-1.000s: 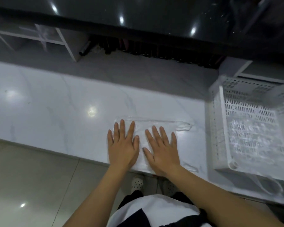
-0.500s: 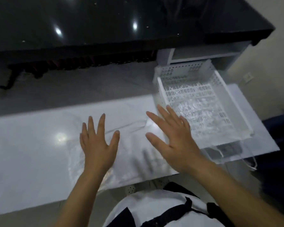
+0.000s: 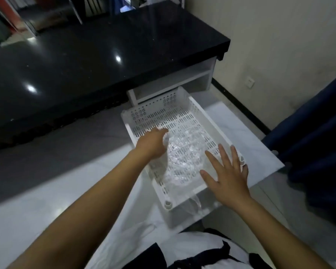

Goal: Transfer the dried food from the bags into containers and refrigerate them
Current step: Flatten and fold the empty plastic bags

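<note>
A white perforated basket (image 3: 133, 136) sits at the right end of the white marble counter (image 3: 47, 206). Crumpled clear plastic bags (image 3: 186, 152) lie inside it. My left hand (image 3: 152, 144) reaches into the basket's left side, and its curled fingers grip an edge of a clear bag. My right hand (image 3: 227, 175) hovers over the basket's near right corner with its fingers spread and holds nothing. Another clear bag (image 3: 194, 205) hangs over the counter edge below the basket. No dried food or containers are in view.
A glossy black counter (image 3: 105, 55) stands behind, with a white shelf unit (image 3: 182, 80) under its right end. A beige wall with a socket (image 3: 249, 82) is at the right. Dark blue fabric (image 3: 318, 133) hangs at the far right. Grey floor lies between the counters.
Both hands have left the flattened bag on the counter and moved right to the basket. My left hand now grips a bag inside it. The view has turned right.
</note>
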Action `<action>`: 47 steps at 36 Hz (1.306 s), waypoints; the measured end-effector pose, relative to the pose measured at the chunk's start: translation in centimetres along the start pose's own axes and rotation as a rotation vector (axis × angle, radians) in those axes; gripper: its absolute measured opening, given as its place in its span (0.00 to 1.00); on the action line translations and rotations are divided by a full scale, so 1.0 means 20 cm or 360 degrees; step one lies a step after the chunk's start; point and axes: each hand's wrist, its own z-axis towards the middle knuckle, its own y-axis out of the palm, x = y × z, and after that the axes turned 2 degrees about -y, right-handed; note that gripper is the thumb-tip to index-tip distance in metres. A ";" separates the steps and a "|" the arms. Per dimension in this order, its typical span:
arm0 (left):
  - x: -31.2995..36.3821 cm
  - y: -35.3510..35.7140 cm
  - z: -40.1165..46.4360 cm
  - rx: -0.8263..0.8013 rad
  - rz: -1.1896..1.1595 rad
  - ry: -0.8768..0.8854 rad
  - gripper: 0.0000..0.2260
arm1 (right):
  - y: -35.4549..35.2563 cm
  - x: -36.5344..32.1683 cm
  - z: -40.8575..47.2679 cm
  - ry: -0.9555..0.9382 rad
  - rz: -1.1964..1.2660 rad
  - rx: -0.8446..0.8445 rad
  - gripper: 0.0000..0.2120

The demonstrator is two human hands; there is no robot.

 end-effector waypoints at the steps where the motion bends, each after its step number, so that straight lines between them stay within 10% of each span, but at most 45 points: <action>1: -0.01 0.00 0.03 -0.0024 -0.0001 -0.0022 0.25 | 0.01 0.00 0.00 0.0002 -0.0003 0.0015 0.36; 10: -0.01 -0.11 0.07 -0.0137 -0.0386 -0.0067 0.18 | -0.12 0.00 -0.04 -0.0027 0.0019 -0.0149 0.35; 21: -0.09 -0.42 -0.57 0.0497 -0.1632 -0.0307 0.14 | -0.46 -0.35 -0.06 -0.0588 0.0743 -0.0199 0.33; 38: -0.46 0.24 -1.72 0.1109 -0.2046 -0.1476 0.18 | 0.32 -1.21 -0.16 -0.1425 -0.0072 -0.0604 0.34; 47: -0.58 0.49 -1.85 0.1091 -0.2032 -0.1662 0.17 | 0.78 -1.35 -0.26 -0.1511 -0.0543 -0.0648 0.34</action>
